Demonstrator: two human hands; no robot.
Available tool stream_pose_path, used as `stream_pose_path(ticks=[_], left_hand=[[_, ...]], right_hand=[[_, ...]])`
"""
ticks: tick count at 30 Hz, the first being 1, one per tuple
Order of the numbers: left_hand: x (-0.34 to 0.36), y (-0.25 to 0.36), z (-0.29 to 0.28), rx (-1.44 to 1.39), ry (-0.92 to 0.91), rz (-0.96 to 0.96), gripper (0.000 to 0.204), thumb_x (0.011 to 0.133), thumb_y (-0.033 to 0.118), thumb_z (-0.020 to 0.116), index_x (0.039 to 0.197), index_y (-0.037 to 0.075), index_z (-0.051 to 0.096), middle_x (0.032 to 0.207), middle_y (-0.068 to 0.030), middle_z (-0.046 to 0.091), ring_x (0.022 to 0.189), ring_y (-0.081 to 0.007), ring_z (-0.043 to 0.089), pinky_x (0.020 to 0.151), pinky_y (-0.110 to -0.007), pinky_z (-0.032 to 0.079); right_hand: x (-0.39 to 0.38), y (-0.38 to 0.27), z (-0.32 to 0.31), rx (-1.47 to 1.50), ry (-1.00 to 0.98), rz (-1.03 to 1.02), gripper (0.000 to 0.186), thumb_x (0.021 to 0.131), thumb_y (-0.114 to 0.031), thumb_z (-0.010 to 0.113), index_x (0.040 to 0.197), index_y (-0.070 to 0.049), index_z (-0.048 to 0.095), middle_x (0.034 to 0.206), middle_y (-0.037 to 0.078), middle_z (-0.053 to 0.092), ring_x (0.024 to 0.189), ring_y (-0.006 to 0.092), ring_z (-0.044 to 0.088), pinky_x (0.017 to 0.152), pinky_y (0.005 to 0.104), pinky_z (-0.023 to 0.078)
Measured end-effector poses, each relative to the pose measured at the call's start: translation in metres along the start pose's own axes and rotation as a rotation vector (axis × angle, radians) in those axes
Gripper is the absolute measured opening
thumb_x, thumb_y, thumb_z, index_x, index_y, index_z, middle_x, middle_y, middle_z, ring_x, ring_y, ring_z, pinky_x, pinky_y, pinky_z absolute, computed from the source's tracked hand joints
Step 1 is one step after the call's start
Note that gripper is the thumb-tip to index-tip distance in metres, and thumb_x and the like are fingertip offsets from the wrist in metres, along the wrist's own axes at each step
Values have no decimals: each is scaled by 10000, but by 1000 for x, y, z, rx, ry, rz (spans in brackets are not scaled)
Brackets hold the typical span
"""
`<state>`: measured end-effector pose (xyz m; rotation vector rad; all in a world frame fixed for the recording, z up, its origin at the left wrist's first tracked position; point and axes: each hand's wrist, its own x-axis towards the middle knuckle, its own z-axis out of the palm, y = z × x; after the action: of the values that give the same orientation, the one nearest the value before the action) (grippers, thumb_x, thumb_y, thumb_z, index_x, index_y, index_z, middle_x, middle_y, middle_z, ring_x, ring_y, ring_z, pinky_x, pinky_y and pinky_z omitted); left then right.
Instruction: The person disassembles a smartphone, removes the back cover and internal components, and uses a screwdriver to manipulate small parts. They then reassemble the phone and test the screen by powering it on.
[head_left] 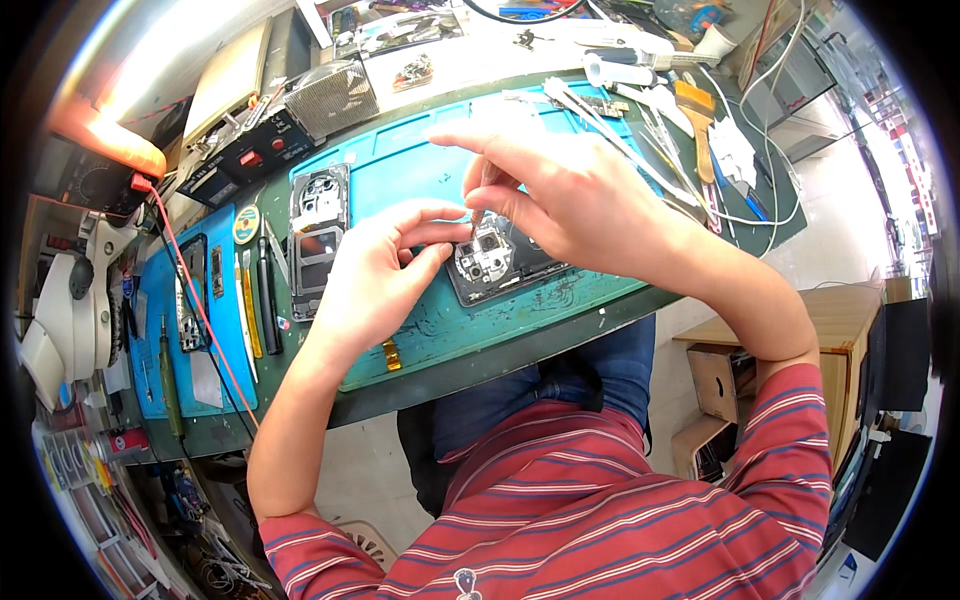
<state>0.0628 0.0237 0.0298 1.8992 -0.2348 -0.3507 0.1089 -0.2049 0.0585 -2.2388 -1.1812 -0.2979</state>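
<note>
An opened phone (510, 272), its camera modules and inner parts bare, lies on the blue-green work mat (400, 160) before me. My right hand (570, 190) hovers over it, thumb and fingers pinched on a slender tool (476, 216) whose tip points down to the phone's upper left corner; the tool's kind is hard to make out. From the left, my left hand (385, 265) reaches to that same corner. Its thumb and fingertips are drawn close together there, and whatever lies between them is too small to name.
Another opened phone (320, 240) lies left of my left hand. Beyond it are a screwdriver (266, 300), a solder spool (246, 224) and a multimeter (95, 175) with a red lead. A brush (696, 110), cables and tweezers crowd the right. A gold flex piece (391, 354) sits near the front edge.
</note>
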Motion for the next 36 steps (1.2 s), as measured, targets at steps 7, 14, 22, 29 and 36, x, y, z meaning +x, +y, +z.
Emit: stream_pose_path(ticks=[7,14,22,29,36], left_hand=[[0,-5,0,14,5,27,348,966,-7,640,1313,0,640,1178,-109,778,1085,-115,707,983,-282,522],[9,-14,-9,120,223,146,247,972,29,661,1214,-13,687,1054,-91,784,905,-116,717,837,-302,571],[49,-27,-18,612,304,250,176,917,180,735,1029,49,702,923,-109,721,928,-287,696,847,-424,534],[60,-21,-12,747,229,156,189,928,225,728,1020,61,703,991,-122,711,992,-316,680,896,-420,523],[56,-31,-11,747,259,299,168,958,190,688,1025,40,657,1071,-155,696,1020,-351,664,907,-441,517]], right_hand=[[1,2,5,-52,-11,-117,604,879,-103,713,1447,-91,509,803,122,736,697,303,738,593,391,581],[2,-7,-9,-150,-235,86,560,968,-142,707,1495,-180,521,1019,45,736,836,253,731,701,360,585],[5,-5,-3,228,-143,168,552,974,-165,675,1491,-103,492,1077,199,736,966,382,727,847,446,577],[5,-5,3,95,-48,-4,595,950,-201,714,1500,-125,500,946,155,745,880,323,743,798,444,586],[7,-6,4,135,-67,12,628,946,-195,715,1525,-110,486,958,145,751,884,343,737,801,448,585]])
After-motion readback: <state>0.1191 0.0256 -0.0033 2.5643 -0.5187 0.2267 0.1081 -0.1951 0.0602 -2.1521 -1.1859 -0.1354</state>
